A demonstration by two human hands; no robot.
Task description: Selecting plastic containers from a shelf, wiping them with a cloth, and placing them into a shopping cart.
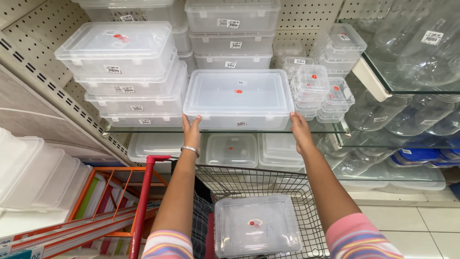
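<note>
A large clear lidded box (238,98) on the glass shelf (330,128) at twelve o'clock was clasped at its front corners, the left hand (191,133) and right hand (300,132) each pinching it in an open-fingered grip.

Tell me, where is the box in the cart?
The clear lidded box lies in the wire cart, bottom centre of the head view, between the person's forearms.
</note>
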